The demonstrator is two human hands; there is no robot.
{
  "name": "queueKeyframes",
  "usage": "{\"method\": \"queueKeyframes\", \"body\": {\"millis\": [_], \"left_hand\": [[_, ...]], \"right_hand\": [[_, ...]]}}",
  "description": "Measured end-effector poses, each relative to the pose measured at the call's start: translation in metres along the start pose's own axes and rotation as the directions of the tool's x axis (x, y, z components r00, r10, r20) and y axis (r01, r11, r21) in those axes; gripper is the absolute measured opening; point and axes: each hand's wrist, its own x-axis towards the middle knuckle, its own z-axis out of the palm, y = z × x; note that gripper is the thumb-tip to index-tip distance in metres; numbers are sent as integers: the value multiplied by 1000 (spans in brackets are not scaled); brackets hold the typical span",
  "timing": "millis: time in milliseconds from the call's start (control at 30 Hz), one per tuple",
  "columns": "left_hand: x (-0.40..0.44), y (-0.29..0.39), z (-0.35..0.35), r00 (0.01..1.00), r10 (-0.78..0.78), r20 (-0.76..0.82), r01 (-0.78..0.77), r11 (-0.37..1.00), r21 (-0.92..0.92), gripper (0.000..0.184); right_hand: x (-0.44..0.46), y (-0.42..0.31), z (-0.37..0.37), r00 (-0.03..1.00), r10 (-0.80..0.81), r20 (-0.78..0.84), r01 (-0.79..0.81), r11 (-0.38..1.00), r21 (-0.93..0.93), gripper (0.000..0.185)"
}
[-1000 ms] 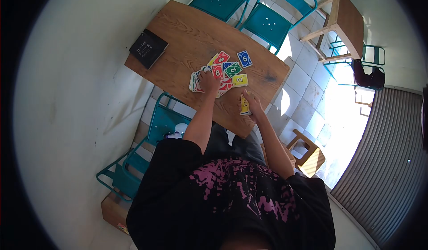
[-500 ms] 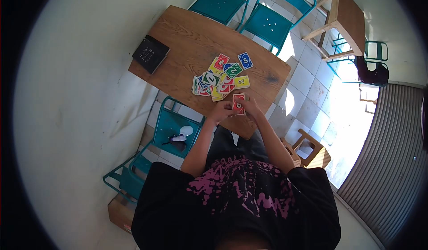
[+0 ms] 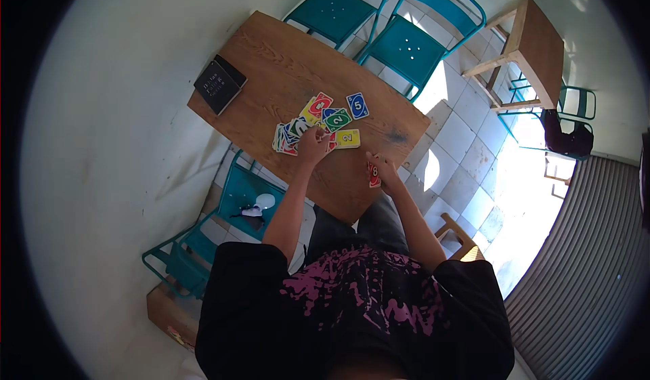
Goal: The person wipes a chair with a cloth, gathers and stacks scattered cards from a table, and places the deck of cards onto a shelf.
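Observation:
A loose pile of Uno cards in several colours lies on the wooden table. Over the right part of this pile is my left hand, its fingers bent together at the cards; what they pinch is hidden. My right hand, near the table's front right edge, grips red Uno cards, the top one showing an 8. Beside the pile are a green 2 card, a yellow 2 card and a red card. Farther right rests a blue 5 card.
A black book lies at the left end of the table. Teal chairs stand behind it. At the left, another teal chair bears a white object. A wooden stool is at the right, a second table farther off.
My left hand has left the red cards and moved left onto the pile. My right hand keeps the red cards, now lower and farther right. The view has shifted slightly.

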Motion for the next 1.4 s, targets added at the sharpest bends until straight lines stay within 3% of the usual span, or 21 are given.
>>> {"method": "queueKeyframes", "body": {"millis": [100,267,400,533,633,667,733,800,900,967,1067,1133,1167,1233,1267,1367,1400], "left_hand": [[28,8,20,930,294,-221,-211,919,334,44],[49,22,45,919,334,-209,-201,853,482,56],[50,26,49,937,182,-298,13,835,550,48],[41,27,40,916,147,-374,32,902,431,36],[19,37,32,957,-116,-267,88,990,-114,26],[10,42,34,954,-116,-275,88,990,-114,26],[-11,50,55,985,-137,-101,75,884,-461,26],[-31,73,75,988,-157,11,141,853,-502,23],[-42,76,115,992,-102,71,123,875,-467,22],[-34,72,121,990,-135,35,135,875,-465,23],[-12,62,130,980,-198,-24,166,877,-451,25],[13,53,130,917,-143,-373,70,976,-204,33],[26,53,130,919,-139,-369,65,976,-206,33],[48,63,129,822,-168,-544,243,967,70,41],[55,68,131,826,-163,-540,237,969,69,41],[70,82,142,691,103,-715,371,799,474,44],[74,83,143,696,107,-710,362,802,475,44]], "right_hand": [[1,-14,-16,999,-24,28,24,1000,-20,25],[6,-30,-46,1000,2,12,-2,1000,-18,28],[18,-39,-68,995,19,93,-18,1000,-11,31],[30,-44,-75,996,5,93,-7,1000,23,28],[37,-51,-68,995,-5,101,5,1000,4,29],[39,-55,-63,995,-17,99,18,1000,-2,29],[48,-54,-56,993,-50,107,56,997,-56,29],[59,-52,-52,986,-112,124,130,979,-155,30],[72,-52,-53,967,-150,207,179,976,-127,27],[71,-62,-55,955,-174,241,206,972,-113,26],[60,-79,-67,986,-56,157,55,998,6,27],[60,-79,-78,984,-73,163,66,997,47,28],[61,-79,-86,981,-90,171,76,993,89,29],[58,-81,-96,979,-113,171,91,987,130,30],[55,-82,-98,982,-108,152,89,988,128,29],[50,-85,-105,989,-101,104,88,988,127,28],[48,-84,-107,990,-104,98,90,987,133,28]]}}
